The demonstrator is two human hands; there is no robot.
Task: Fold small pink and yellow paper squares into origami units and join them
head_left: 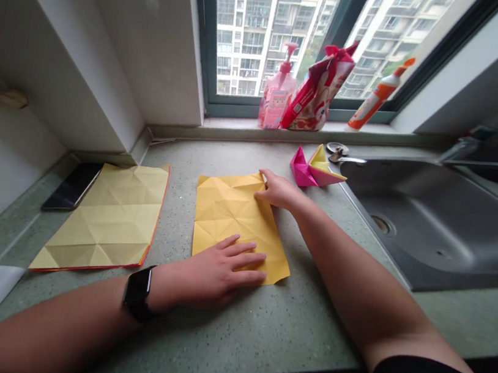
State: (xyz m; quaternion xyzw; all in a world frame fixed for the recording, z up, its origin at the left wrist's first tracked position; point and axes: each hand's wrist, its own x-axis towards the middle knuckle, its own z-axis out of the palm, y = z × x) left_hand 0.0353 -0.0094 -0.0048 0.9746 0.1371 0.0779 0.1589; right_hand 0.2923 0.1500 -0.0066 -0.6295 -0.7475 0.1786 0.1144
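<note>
Pressing light, soft origami paper [221, 213] flat, we spread our left hand [213, 274] at six o'clock, our right hand [280, 191] at one; best lifted by an edge.

My left hand [213, 271] lies flat on a creased yellow paper sheet [235, 221], my right fingers [272, 183] on its far edge. A folded pink-and-yellow paper boat [314, 170] sits just beside it.
</note>
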